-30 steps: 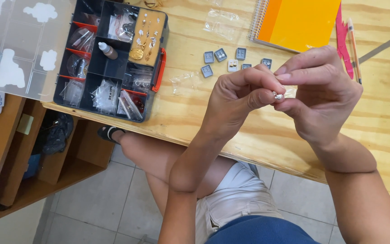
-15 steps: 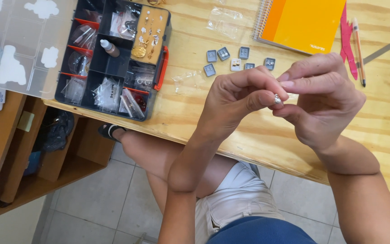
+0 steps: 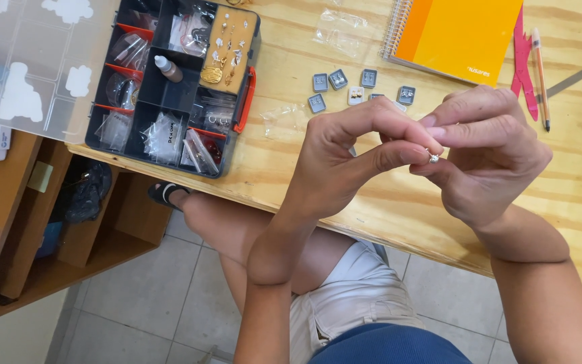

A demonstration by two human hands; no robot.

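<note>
Fingertips of my left hand and right hand pinch together on one tiny silver earring, held above the wooden table edge, near small grey boxes.

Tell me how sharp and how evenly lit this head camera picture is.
Head view: soft, even daylight, no hard shadows; the hands, left hand and right hand, are fairly sharp, the tiny silver piece between them too small to resolve; the clear lid shows white glare patches.
</note>
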